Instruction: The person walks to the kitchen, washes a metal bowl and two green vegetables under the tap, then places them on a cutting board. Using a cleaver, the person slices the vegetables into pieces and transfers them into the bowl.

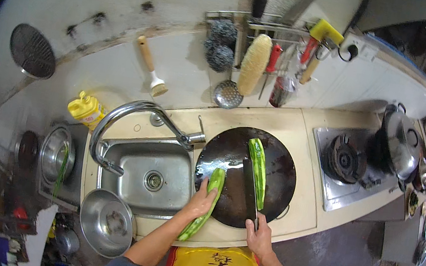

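My left hand [202, 203] grips a long green peeled gourd [217, 179] by its middle. That gourd slants over the left edge of a round dark chopping board [227, 202], its lower end reaching past the counter's front. In my right hand [260, 235] is the handle of a dark-bladed kitchen knife [249, 184], with the blade pointing away from me. Just right of the blade, a second peeled gourd [259, 169] lies lengthwise on the board. The board's surface looks wet at the left.
A steel sink [131, 197] with a curved faucet [133, 106] adjoins the board's left. A steel basin [107, 220] sits at the sink's front left corner. To the right are a gas stove [344, 160] and a lidded wok [401, 142]. Tools hang from a wall rack [271, 27].
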Motion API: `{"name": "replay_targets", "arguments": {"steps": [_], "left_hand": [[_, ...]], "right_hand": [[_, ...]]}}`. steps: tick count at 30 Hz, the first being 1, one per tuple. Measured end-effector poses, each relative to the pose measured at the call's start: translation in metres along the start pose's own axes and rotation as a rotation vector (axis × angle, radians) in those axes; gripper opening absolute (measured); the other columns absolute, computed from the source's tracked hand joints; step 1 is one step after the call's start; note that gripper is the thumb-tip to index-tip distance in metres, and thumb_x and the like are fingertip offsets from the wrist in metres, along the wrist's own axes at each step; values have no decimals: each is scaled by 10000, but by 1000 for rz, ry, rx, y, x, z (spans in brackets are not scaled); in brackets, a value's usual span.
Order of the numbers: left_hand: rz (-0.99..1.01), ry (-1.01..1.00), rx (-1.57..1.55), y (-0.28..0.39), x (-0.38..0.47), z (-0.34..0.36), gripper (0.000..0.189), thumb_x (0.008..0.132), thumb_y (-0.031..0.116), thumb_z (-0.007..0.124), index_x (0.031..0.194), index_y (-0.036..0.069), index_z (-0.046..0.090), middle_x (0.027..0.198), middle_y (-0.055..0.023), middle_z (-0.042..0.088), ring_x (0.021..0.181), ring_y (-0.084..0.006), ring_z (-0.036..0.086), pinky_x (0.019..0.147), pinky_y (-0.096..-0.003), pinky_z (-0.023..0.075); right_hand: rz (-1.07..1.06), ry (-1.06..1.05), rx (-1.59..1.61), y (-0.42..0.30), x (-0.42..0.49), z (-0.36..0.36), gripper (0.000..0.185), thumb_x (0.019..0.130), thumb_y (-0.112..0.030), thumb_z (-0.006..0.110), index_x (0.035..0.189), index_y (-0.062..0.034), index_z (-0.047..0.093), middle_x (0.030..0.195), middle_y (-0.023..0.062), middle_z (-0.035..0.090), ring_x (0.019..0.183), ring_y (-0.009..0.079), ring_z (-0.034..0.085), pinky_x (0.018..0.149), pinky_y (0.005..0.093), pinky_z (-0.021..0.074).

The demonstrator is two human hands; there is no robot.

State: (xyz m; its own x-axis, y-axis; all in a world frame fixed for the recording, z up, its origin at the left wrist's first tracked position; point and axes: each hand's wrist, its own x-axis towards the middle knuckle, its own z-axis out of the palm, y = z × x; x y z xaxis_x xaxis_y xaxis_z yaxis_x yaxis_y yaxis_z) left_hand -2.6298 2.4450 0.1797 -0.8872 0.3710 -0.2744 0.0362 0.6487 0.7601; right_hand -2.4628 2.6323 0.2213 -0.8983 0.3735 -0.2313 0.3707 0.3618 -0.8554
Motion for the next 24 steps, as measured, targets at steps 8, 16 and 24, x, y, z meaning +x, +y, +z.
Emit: {"name": "replay_targets", "arguments": {"steps": [8,16,24], "left_hand": [[-275,102,331,50,28,47,630,1011,364,471,1464,-50,328,1232,-333,525,1100,-481,601,939,-538,501],[-227,341,334,40,42,43,494,1014,354,476,1307,-43,450,1235,-311,509,1122,-471,570,912,-555,501],[-277,162,332,39,47,29,526,897,311,683,1220,-18,430,1222,-295,539,1053,-479,620,921,-537,497]], "right_hand": [[-20,-39,-64,-2,40,21,498,1055,-324,458,1464,-40,449,1184,332,632,1097,484,618,959,473,483],[103,-201,2,-16,47,11,588,1066,-422,383,1508,-33,397,1257,339,598,1180,496,567,1020,464,446],[74,-369,-128,-49,37,-8,609,1062,-465,326,1526,-73,376,1093,357,649,1043,540,606,958,554,466]]}}
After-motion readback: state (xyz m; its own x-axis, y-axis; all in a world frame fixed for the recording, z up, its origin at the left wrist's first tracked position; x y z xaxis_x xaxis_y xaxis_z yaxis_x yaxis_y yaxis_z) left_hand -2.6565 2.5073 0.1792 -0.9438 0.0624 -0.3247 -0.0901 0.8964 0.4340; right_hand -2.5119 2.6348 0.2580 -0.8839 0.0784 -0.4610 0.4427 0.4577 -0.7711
